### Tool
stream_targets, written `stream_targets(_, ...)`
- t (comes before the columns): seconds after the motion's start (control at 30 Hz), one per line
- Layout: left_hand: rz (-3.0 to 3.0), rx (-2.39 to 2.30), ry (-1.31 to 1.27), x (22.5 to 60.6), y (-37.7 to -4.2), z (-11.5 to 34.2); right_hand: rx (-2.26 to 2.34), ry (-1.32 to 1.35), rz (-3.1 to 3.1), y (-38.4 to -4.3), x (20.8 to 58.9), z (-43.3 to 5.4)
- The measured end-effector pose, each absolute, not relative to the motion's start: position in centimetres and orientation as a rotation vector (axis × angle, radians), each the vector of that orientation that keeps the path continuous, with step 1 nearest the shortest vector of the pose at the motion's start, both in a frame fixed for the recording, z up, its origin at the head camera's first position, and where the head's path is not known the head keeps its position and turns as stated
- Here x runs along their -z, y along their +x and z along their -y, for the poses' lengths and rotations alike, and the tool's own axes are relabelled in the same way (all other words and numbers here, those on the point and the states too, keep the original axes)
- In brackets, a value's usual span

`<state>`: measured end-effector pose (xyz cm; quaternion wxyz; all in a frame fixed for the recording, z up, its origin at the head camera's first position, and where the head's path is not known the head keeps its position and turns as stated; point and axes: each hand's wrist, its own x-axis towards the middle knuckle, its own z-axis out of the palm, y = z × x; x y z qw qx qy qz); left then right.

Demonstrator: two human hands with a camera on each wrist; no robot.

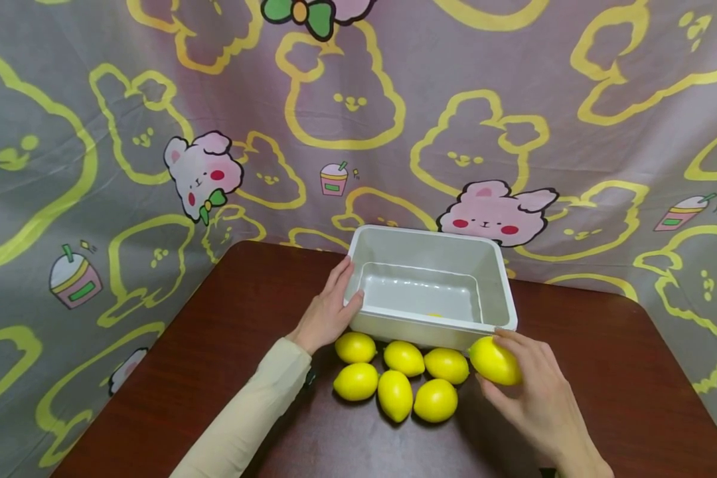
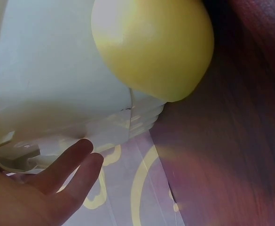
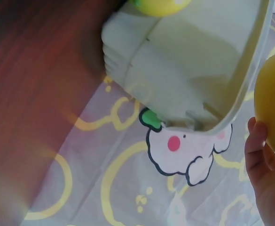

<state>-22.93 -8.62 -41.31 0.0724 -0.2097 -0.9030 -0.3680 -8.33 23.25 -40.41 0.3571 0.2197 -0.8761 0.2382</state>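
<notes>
"What does the right hand (image 1: 540,385) have?"

"A yellow lemon (image 1: 494,360), with its fingers curved round it. It's at the near right corner of the grey bin (image 1: 406,328). I can't tell whether the fruit touches the wall there."

"And the left hand (image 1: 322,315)?"

"At the bin's left end, grasping no fruit. Its fingers lie fairly straight and loose along that side, the thumb by the near left corner."

"Where are the other lemons (image 1: 403,358)?"

"Six lie on the dark red-brown desk (image 1: 275,285), just on the near side of the bin, in two rough rows of three."

"Anything inside the bin?"

"A sliver of yellow (image 1: 435,315) shows behind the near wall; too little to say what it is."

"What's past the desk?"

"A grey-mauve cloth (image 1: 203,119) with yellow outlines, pink rabbit faces and drink cups, hanging on the far side and at the left and right."
</notes>
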Motion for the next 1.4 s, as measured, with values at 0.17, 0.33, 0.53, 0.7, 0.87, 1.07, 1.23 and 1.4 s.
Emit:
stream_targets(0.17, 2.713, 1.1, -0.636, 41.3, -22.9, 8.7, -0.647, 0.55, 2.234, -8.6, 39.8, -23.6)
stream_targets(0.33, 2.718, 1.093, -0.635, 41.4, -22.9, 8.7, -0.674, 0.538, 2.204, -8.8, 39.4, -23.6)
stream_targets(0.53, 2.714, 1.09, -0.638, 41.5, -22.9, 8.7, -0.684, 0.522, 2.14, -9.2, 39.1, -23.4)
stream_targets(0.7, 2.708, 1.084, -0.646, 41.5, -22.9, 8.8, -0.703, 0.504, 2.095, -9.7, 38.4, -23.2)
stream_targets(0.87, 2.696, 1.096, -0.651, 41.5, -23.0, 8.8, -0.722, 0.477, 2.109, -10.2, 37.6, -22.9)
stream_targets(1.07, 2.706, 1.097, -0.651, 41.5, -22.9, 8.8, -0.744, 0.474, 2.127, -10.6, 37.0, -22.4)
stream_targets(1.23, 2.707, 1.102, -0.648, 41.4, -22.8, 8.8, -0.746, 0.455, 2.192, -10.7, 36.8, -22.6)
stream_targets(1.4, 2.705, 1.1, -0.65, 41.4, -22.8, 8.8, -0.697, 0.433, 2.218, -11.0, 36.6, -22.8)
